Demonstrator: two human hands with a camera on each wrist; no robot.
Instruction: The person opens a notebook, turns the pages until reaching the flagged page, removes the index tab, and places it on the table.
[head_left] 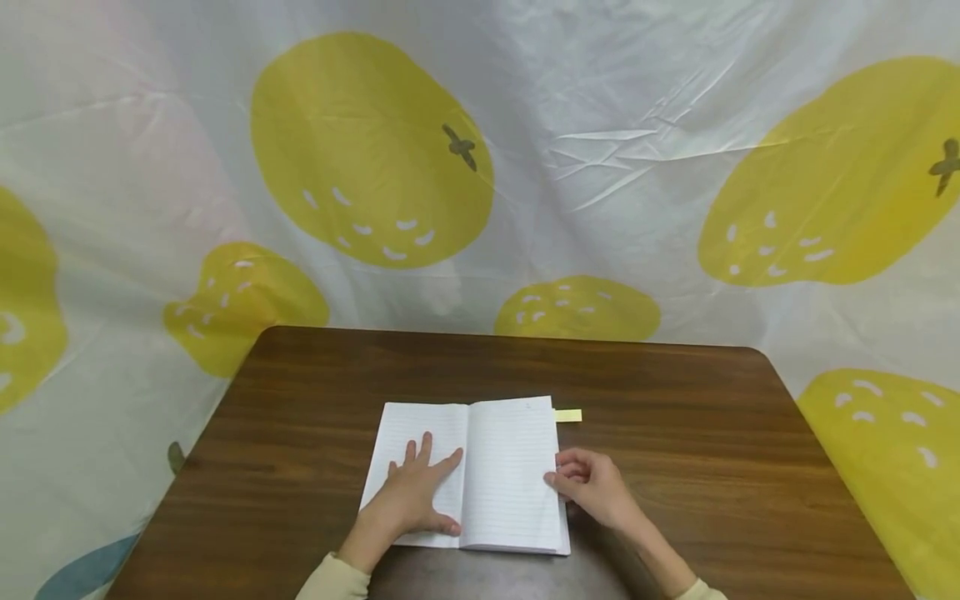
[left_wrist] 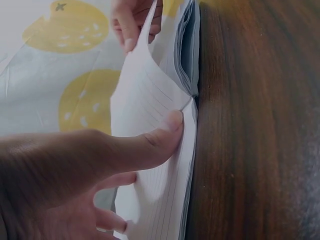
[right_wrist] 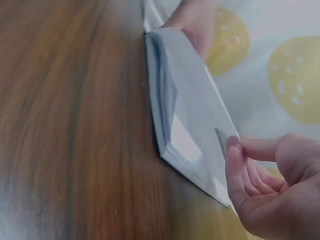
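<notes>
head view: an open notebook with lined pages lies flat in the lower centre of the frame, on a dark wooden table. the left hand rests on the left page with fingers straight and spread, pressing down and gripping nothing. the right hand sits at the right page edge, fingers curled in on that edge. a small yellow tab projects from the upper right corner of the notebook. a white cloth with yellow fruit prints fills the upper frame.

left wrist view: the left hand fills the lower left of the frame; its thumb lies flat on the page near the spine. the notebook runs up the centre, and one sheet is lifted at the top, pinched by the fingers of the right hand.

right wrist view: the right hand is in the lower right, with thumb and forefinger closed on the corner of a sheet of the notebook. the stacked page edges show in the centre.

handling: the sheets appear thin, light and limp, and are judged easy to crease or tear. take hold at the free outer edge of a single sheet, with light pressure; the flat left hand keeps the notebook from sliding on the smooth wood.
</notes>
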